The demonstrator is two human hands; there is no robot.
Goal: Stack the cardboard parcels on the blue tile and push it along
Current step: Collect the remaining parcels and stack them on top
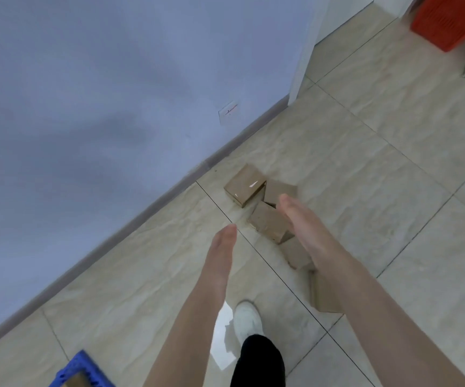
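Several brown cardboard parcels lie in a loose row on the beige floor near the wall. The farthest parcel [244,188] has shiny tape on top. A second parcel [268,222] lies just behind my right hand [304,222], which hangs flat over the row with straight fingers and holds nothing. Another parcel [326,293] is half hidden under my right forearm. My left hand [221,250] reaches forward left of the parcels, fingers together, empty. The blue tile [82,371] shows at the bottom left corner with a brown parcel lying on it.
A pale blue wall [114,93] with a grey skirting runs diagonally along the left. A red plastic crate [446,22] stands at the top right. My white shoe [247,321] and dark trouser leg are on the floor between my arms.
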